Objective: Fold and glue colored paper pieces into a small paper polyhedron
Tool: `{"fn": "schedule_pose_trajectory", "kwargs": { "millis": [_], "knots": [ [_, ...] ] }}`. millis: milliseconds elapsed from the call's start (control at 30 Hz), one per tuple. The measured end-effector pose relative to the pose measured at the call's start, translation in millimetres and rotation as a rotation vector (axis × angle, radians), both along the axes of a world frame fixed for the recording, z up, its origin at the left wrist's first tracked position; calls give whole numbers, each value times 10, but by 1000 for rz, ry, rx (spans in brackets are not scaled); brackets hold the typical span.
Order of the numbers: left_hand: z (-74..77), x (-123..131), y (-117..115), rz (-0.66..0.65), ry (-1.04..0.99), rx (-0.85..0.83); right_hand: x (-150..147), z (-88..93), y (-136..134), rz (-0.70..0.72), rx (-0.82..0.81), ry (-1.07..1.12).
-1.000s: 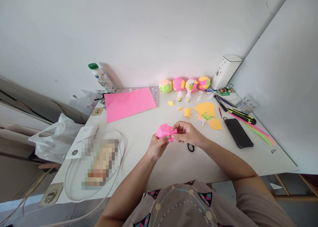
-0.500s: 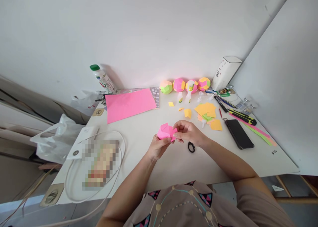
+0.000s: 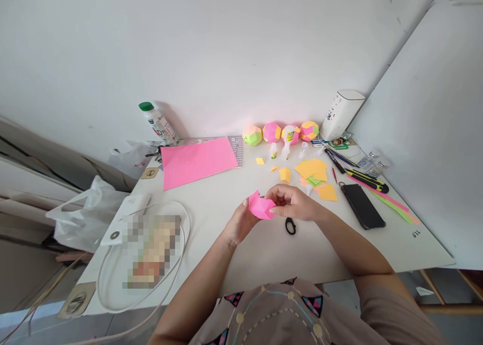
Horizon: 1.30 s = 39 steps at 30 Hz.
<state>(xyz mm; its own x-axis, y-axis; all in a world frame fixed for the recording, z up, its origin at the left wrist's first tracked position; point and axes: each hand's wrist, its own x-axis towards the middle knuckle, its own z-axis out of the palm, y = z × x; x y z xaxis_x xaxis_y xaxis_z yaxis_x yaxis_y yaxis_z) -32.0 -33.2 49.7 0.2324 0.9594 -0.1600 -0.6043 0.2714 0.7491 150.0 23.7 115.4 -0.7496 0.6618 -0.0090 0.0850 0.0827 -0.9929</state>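
Observation:
A folded pink paper shape (image 3: pixel 261 207), faceted and with a flap standing up, is held above the desk between both hands. My left hand (image 3: pixel 241 222) is closed on its left side. On the right side, the thumb and fingers of my right hand (image 3: pixel 292 202) pinch its edge. Just below my right hand lies a black ring-shaped object (image 3: pixel 290 226). Beyond the hands are a curled orange paper piece (image 3: pixel 285 175) and a small yellow paper piece (image 3: pixel 260 161).
Faceted paper balls (image 3: pixel 271 132) line the wall behind small glue bottles (image 3: pixel 273 151). Orange and green paper pieces (image 3: pixel 311 170) lie at right, near a black phone (image 3: pixel 363 205) and cutters (image 3: pixel 368 180). At left are a pink sheet (image 3: pixel 199 163), a bottle (image 3: pixel 160 124) and a white cable (image 3: pixel 184 244).
The pink paper shape has been turned and shifted slightly right, so its flap now points up at the left. My right hand has changed its grip on the edge.

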Motion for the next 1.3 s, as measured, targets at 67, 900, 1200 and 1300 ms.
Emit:
{"fn": "schedule_pose_trajectory", "kwargs": {
  "millis": [67,900,1200,1300],
  "knots": [
    [-14,9,-14,123,93,43,36,4,17,51,30,-61],
    [-59,66,-51,132,543,294,-44,-286,170,-30,-172,-140],
    [-64,60,-48,46,484,111,-25,-502,361,-260,82,-482],
    [-45,63,-43,35,418,53,88,-567,559,-560,244,-611]
  ]
}}
